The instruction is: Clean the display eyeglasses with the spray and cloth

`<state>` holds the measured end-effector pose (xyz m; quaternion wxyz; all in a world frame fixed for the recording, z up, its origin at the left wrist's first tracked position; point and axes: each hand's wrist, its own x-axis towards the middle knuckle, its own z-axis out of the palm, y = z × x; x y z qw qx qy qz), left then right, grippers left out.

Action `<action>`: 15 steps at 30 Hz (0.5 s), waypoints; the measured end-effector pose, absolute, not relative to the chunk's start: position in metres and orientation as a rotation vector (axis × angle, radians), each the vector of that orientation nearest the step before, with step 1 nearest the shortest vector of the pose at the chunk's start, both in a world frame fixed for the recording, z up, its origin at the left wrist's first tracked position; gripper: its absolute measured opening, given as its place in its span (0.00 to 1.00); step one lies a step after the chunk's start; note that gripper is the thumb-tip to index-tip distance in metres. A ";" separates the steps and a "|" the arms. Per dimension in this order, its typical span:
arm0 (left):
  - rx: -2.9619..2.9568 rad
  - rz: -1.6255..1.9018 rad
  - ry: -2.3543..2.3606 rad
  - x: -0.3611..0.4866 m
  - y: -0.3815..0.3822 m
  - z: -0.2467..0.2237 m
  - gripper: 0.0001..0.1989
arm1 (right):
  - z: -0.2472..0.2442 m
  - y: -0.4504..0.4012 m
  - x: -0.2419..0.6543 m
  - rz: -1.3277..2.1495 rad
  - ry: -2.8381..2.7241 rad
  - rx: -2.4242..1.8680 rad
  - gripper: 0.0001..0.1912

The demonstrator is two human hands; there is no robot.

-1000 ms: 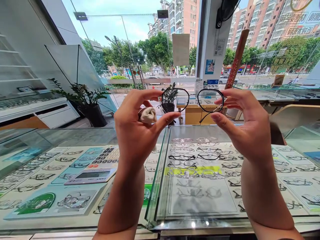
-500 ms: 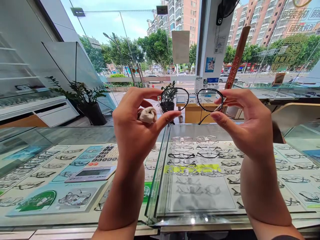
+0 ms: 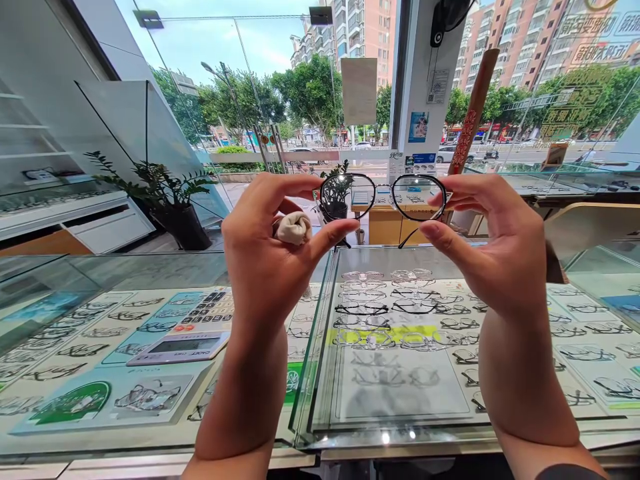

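Black-rimmed eyeglasses with clear rounded lenses are held up at twelve o'clock, above a clear glass display case containing rows of spectacle frames. The left hand grasps their left end between thumb and forefinger, its other fingers curled around a rolled beige cloth. The right hand grips the right end. At ten o'clock lies a pale rectangular calculator; at eleven, beyond it, stands a green-leaved plant in a black pot.

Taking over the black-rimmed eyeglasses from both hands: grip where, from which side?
Probably the thin bridge, pinched from above: it sits uncovered near the top between two upright lenses, while left hand and right hand hold the outer sides.
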<state>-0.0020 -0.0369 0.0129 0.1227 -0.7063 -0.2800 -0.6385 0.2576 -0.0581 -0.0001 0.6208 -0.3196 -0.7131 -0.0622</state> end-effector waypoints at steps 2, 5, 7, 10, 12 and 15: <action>-2.063 -1.855 -0.810 -0.002 -0.036 0.013 0.24 | 0.000 -0.058 0.257 -0.145 -1.636 -0.730 0.22; -2.071 -1.872 -0.781 -0.003 -0.034 0.012 0.25 | 0.000 -0.058 0.257 -0.157 -1.639 -0.732 0.22; -2.081 -1.884 -0.768 -0.004 -0.033 0.012 0.26 | 0.000 -0.058 0.258 -0.166 -1.641 -0.736 0.22; -2.085 -1.884 -0.742 -0.005 -0.031 0.012 0.26 | 0.000 -0.058 0.258 -0.178 -1.645 -0.744 0.22; -2.089 -1.874 -0.718 -0.006 -0.030 0.012 0.27 | 0.000 -0.059 0.258 -0.178 -1.643 -0.742 0.22; -2.092 -1.873 -0.733 -0.006 -0.030 0.012 0.27 | 0.000 -0.059 0.257 -0.171 -1.634 -0.740 0.22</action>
